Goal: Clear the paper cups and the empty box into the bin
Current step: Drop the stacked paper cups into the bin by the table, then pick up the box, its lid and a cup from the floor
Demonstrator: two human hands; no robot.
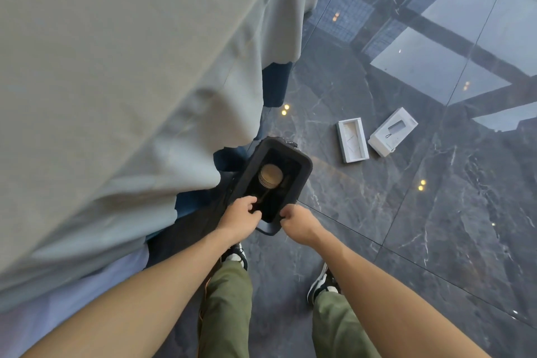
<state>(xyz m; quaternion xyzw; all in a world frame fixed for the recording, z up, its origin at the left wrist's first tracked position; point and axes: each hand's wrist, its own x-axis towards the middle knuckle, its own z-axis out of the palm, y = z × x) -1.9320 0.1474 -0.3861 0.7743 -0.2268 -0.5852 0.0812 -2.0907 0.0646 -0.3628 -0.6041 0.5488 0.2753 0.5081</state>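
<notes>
A black rectangular bin (305, 167) stands on the dark floor beside the draped table. Inside it lies a stack of brown paper cups (270, 175). My left hand (243, 213) grips the bin's near rim on the left side, fingers curled over the edge. My right hand (297, 222) is closed on the near rim's right corner. An empty white box lies open on the floor to the right, in two parts: the tray (352, 139) and the lid (393, 131), side by side and apart from the bin.
A table covered with a grey cloth (116, 81) fills the left, its hem hanging near the bin. The floor (436, 227) is glossy dark marble tile with reflections. My feet in sneakers (324, 285) stand just behind the bin.
</notes>
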